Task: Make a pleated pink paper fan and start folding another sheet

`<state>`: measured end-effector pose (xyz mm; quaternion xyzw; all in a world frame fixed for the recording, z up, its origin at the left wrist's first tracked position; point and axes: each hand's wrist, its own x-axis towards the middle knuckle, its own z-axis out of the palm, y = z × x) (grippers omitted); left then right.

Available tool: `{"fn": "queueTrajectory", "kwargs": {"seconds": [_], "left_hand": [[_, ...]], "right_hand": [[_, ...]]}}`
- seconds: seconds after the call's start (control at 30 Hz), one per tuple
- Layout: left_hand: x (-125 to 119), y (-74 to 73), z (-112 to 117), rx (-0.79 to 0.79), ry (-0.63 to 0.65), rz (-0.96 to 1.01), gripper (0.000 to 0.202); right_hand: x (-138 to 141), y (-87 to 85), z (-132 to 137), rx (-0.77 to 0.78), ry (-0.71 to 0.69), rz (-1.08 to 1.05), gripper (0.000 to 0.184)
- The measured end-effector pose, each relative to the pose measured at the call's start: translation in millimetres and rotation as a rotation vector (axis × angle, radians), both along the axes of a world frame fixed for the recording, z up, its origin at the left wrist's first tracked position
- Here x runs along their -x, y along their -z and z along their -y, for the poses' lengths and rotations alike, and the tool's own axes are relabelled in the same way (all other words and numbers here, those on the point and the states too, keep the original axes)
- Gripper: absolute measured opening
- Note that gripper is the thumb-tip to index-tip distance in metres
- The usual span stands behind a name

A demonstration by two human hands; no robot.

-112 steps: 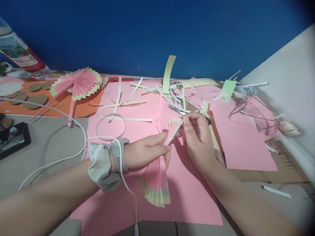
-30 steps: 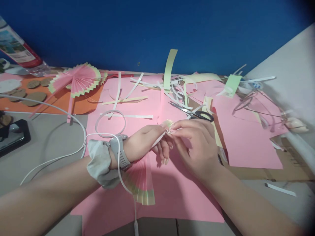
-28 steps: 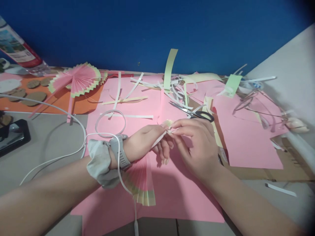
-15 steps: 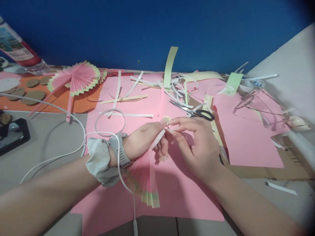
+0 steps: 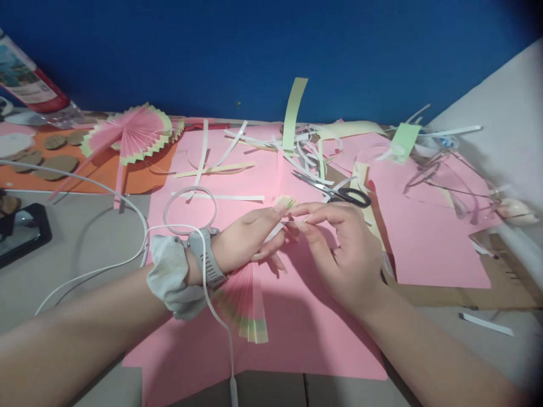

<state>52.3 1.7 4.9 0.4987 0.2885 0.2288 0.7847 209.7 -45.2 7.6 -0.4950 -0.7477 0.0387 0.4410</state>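
A pleated pink paper fan with a yellow-green edge is gripped at its middle by my left hand. Its lower half spreads below the hand, while a small pleated end pokes out past my thumb. My right hand has thumb and index finger pinched on a thin pale strip, close to the left fingertips. Whether that strip is attached to the fan cannot be made out. Both hands are above a pink paper sheet.
Scissors lie beyond my right hand, near a tangle of paper strips. A finished-looking pink fan rests at the back left. A white cable crosses my left wrist. Glasses, a phone and a bottle stand or lie around.
The fan's lower edge has shifted slightly up and left. My left fingers have moved beneath the fan's middle, and the pinched strip now looks thinner. My right hand has hardly moved.
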Motion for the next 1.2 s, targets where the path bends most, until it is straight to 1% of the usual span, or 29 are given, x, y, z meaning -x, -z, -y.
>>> {"fn": "queueTrajectory", "kwargs": {"seconds": [0.2, 0.47, 0.7, 1.03, 1.2], "left_hand": [[0.1, -3.0, -1.1, 0.036, 0.012, 0.008, 0.049], [-0.4, -3.1, -0.6, 0.023, -0.008, 0.002, 0.043], [0.5, -2.4, -0.2, 0.037, -0.022, -0.011, 0.041], [0.5, -3.0, -0.8, 0.048, -0.031, -0.016, 0.044], [0.7, -2.1, -0.6, 0.041, -0.022, -0.016, 0.042]], "right_hand": [[-0.2, 1.3, 0.3, -0.003, 0.023, 0.018, 0.006], [0.1, -0.6, 1.6, 0.025, 0.027, 0.026, 0.005], [0.3, -1.5, 3.1, 0.052, 0.001, 0.035, 0.007], [2.1, -4.4, 3.3, 0.057, -0.017, 0.016, 0.01], [1.1, -2.0, 3.4, 0.059, -0.018, -0.005, 0.008]]}}
